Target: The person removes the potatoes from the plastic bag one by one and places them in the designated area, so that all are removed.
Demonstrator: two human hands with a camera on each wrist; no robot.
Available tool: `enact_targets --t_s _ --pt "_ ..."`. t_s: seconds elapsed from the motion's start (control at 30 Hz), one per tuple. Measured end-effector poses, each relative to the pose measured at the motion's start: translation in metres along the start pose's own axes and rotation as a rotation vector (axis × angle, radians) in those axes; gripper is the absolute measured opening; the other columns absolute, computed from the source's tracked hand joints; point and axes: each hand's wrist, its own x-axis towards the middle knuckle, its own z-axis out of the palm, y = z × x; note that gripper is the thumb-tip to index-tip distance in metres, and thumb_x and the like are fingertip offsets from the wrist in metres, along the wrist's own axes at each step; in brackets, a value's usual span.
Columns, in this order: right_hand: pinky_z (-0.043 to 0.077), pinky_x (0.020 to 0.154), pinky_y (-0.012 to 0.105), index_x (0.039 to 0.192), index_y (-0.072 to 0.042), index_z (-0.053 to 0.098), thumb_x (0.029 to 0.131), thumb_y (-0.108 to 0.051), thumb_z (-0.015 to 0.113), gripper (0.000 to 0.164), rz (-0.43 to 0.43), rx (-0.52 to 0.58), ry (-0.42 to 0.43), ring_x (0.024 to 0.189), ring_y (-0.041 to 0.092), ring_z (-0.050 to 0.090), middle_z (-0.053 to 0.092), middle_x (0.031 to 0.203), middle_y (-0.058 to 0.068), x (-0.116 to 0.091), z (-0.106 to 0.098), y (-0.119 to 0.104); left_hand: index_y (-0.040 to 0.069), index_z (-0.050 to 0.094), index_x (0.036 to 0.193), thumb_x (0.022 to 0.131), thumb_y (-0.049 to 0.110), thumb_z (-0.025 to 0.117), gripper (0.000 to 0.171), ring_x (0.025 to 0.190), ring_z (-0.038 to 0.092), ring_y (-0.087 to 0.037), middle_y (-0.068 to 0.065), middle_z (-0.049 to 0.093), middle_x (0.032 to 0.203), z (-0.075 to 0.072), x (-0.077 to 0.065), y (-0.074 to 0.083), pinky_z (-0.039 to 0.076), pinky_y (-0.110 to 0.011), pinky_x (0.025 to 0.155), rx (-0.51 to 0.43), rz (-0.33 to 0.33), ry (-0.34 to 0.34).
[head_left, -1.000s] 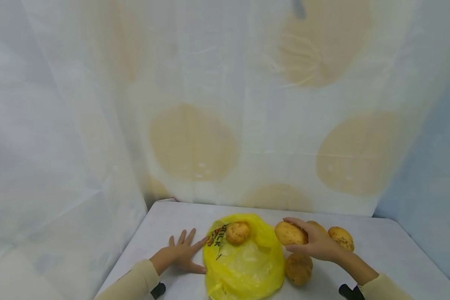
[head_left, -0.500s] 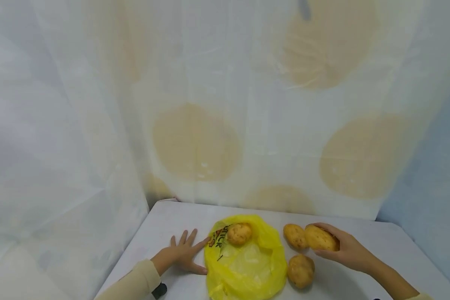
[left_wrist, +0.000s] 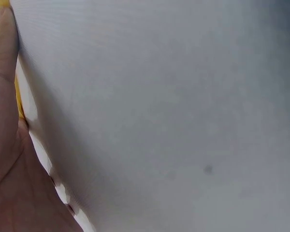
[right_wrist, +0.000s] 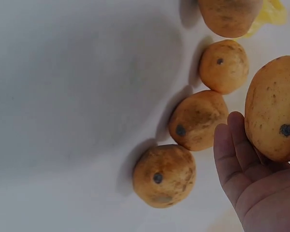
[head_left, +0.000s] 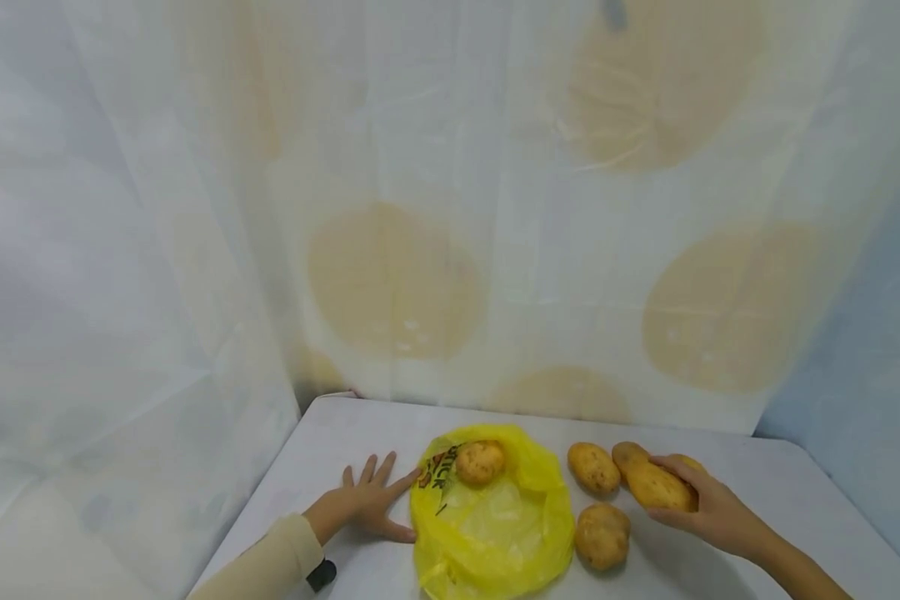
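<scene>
My right hand [head_left: 708,508] grips a yellow-brown potato [head_left: 656,487] at the right of the table; the right wrist view shows this potato [right_wrist: 275,108] raised between thumb and fingers. Behind it sit a darker potato [head_left: 627,454] and another potato [head_left: 692,463], mostly covered by the hand. Fingers spread, my left hand [head_left: 367,504] lies flat on the table, its index fingertip and thumb at the left edge of a yellow plastic bag [head_left: 495,546]. On that bag, near its printed lettering, rests one potato [head_left: 480,462]. The left wrist view gives only part of the left hand [left_wrist: 9,135].
Two more potatoes lie right of the bag, a speckled potato [head_left: 594,469] and a rounder potato [head_left: 602,536]. In the right wrist view several potatoes stand in a row, including an end potato [right_wrist: 164,176]. A patterned curtain [head_left: 555,250] hangs behind the white table [head_left: 390,425].
My right hand has moved rightward, away from the bag, holding a potato in each frame. The speckled potato near the bag has come into view. My left hand and the bag stay put.
</scene>
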Motion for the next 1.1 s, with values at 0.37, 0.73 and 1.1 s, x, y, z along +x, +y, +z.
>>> enact_targets --t_s 0.37,0.73,1.1 --pt "0.05 0.09 0.062 0.147 0.0 0.04 0.087 -0.043 0.073 0.081 0.113 0.016 -0.061 0.125 0.055 0.047 0.035 0.149 0.038 -0.005 0.009 0.018 0.046 0.023 0.154 0.065 0.087 0.061 0.106 0.151 0.006 -0.047 -0.013 0.006 0.167 0.007 0.002 -0.002 0.003 -0.078 0.11 0.007 0.003 0.01" --pt "0.044 0.091 0.068 0.148 -0.002 0.04 0.086 -0.046 0.073 0.083 0.182 0.027 -0.089 0.13 0.059 0.04 0.035 0.151 0.034 -0.008 0.021 0.035 0.047 0.022 0.155 0.066 0.086 0.061 0.105 0.151 0.005 -0.047 -0.013 0.005 0.167 0.009 0.002 -0.004 0.003 -0.078 0.11 0.003 0.009 0.0" --pt "0.052 0.082 0.056 0.149 -0.003 0.038 0.085 -0.047 0.074 0.085 0.257 0.041 -0.128 0.119 0.047 0.055 0.04 0.146 0.036 -0.006 0.03 0.048 0.046 0.02 0.155 0.065 0.088 0.06 0.107 0.151 0.003 -0.047 -0.013 0.003 0.167 0.005 0.003 -0.003 0.002 -0.077 0.111 0.015 0.008 0.002"
